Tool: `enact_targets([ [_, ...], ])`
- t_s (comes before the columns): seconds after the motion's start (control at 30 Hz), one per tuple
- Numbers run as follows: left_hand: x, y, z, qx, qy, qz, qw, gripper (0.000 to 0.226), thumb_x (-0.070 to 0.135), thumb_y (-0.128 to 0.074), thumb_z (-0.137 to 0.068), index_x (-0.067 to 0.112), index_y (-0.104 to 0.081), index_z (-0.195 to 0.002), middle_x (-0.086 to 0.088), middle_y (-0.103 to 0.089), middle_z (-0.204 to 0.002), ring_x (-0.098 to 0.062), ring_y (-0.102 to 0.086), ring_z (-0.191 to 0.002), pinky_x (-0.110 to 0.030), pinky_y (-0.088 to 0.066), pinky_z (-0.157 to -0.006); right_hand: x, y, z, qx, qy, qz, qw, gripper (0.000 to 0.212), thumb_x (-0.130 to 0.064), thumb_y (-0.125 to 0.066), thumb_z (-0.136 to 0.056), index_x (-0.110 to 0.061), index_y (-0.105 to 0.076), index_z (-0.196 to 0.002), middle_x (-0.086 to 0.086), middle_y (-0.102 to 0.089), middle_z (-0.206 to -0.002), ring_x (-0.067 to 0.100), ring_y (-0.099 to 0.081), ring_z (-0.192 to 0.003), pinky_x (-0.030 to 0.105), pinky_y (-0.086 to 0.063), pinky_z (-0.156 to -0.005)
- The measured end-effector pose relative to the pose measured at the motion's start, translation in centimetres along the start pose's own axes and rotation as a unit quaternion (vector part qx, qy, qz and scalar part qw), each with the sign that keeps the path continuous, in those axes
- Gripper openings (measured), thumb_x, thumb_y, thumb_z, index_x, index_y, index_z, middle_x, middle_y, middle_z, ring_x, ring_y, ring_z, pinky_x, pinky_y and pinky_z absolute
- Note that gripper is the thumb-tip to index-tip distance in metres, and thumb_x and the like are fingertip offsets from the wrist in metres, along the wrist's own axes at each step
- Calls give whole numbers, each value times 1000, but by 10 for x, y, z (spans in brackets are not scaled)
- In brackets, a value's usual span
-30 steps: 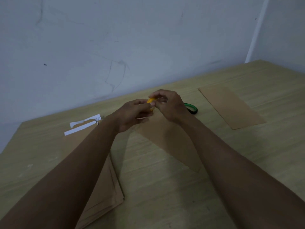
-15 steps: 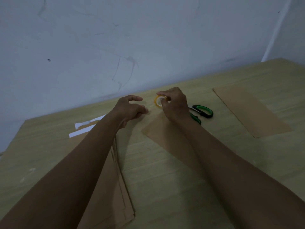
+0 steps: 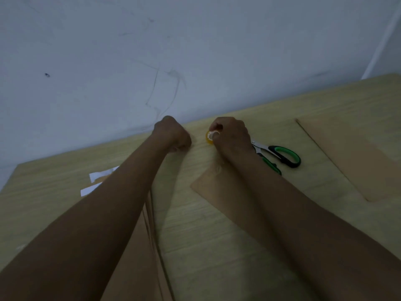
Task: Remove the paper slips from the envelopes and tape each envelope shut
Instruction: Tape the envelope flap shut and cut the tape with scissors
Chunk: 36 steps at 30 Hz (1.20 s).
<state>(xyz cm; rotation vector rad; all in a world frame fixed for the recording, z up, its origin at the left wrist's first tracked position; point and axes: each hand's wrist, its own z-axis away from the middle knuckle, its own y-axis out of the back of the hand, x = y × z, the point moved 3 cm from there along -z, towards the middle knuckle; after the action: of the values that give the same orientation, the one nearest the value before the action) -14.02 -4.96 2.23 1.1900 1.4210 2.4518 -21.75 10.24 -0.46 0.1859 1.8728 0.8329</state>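
Observation:
My right hand (image 3: 233,137) grips a small yellow roll of clear tape (image 3: 208,137) just above the far end of the table. My left hand (image 3: 173,135) is a little to its left, fingers curled and pinched as if on the tape's free end; the clear strip itself is too faint to make out. A brown envelope (image 3: 217,185) lies flat under my right wrist and forearm. A stack of brown envelopes (image 3: 138,268) sits under my left forearm. White paper slips (image 3: 101,173) lie at the stack's far end.
Green-handled scissors (image 3: 282,156) lie just right of my right hand. Another brown envelope (image 3: 351,157) lies flat at the right. The wooden table (image 3: 206,235) ends at a grey wall close behind my hands.
Both hands were together on the tape roll. My left hand has since drawn away to the left and closed tighter, while my right hand keeps the roll low over the table.

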Motion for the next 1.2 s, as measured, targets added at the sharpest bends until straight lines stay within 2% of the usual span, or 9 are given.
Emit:
enact_targets([
  [0.13,10,2,-4,-74,45,-33,996,22,3,-78,-80,11,-58,-74,-10,-73,-84,-15,-70,-79,-26,-54,-58,2,-1,-5,-28,-23,21,999,13,-19,-68,-83,-24,-74,-93,0,-67,-109,19,-58,-103,23,-38,-75],
  [0.27,14,3,-2,-105,68,-56,991,25,4,-78,-82,9,-57,-71,-5,-64,-72,-10,-59,-60,-18,-50,-42,2,-4,-8,-40,-30,36,998,15,-21,-69,-83,-25,-73,-97,2,-63,-116,21,-55,-111,27,-41,-83],
  [0.4,10,5,-8,-53,38,-61,996,33,10,-93,-65,9,-61,-74,-11,-69,-73,-17,-63,-57,-24,-53,-45,0,-2,-5,-40,-17,28,999,18,-18,-64,-85,-23,-75,-99,2,-67,-114,22,-55,-113,27,-43,-84],
  [0.53,0,4,3,-47,14,-49,998,33,16,-92,-66,5,-70,-87,-13,-68,-79,-21,-65,-67,-32,-59,-60,-1,-1,2,-34,13,18,999,26,-15,-53,-89,-21,-74,-102,4,-71,-110,25,-59,-108,30,-46,-85],
  [0.6,-7,5,11,-17,-18,-45,999,35,20,-92,-64,5,-75,-91,-14,-68,-80,-28,-69,-78,-38,-60,-75,-1,3,7,-22,15,17,999,27,-18,-50,-87,-26,-73,-98,3,-71,-108,25,-62,-104,32,-51,-87],
  [0.7,-15,3,27,22,-56,-35,998,22,25,-88,-70,14,-76,-84,-12,-72,-96,-30,-68,-97,-37,-58,-84,-1,16,20,-7,7,36,999,24,-21,-51,-85,-29,-72,-92,2,-71,-106,25,-64,-98,35,-53,-86],
  [0.83,-21,-6,56,39,-77,-44,995,19,36,-85,-74,23,-72,-75,-7,-73,-105,-23,-64,-103,-30,-49,-80,5,35,45,-57,-36,92,993,26,-27,-54,-82,-29,-70,-103,5,-66,-117,28,-61,-107,36,-50,-94],
  [1.0,-24,-20,93,13,-83,-36,996,42,51,-87,-67,16,-79,-88,-3,-73,-100,-20,-64,-102,-30,-50,-84,-1,48,70,-144,-39,168,974,57,-44,-72,-77,-21,-59,-128,1,-53,-141,22,-51,-127,36,-46,-102],
  [1.2,-22,-34,120,-41,-75,-33,996,46,30,-96,-58,5,-76,-91,-12,-74,-98,-26,-68,-100,-34,-53,-82,-9,50,81,-193,-62,174,964,72,-30,-82,-76,-15,-48,-138,9,-52,-140,28,-51,-126,33,-46,-92],
])
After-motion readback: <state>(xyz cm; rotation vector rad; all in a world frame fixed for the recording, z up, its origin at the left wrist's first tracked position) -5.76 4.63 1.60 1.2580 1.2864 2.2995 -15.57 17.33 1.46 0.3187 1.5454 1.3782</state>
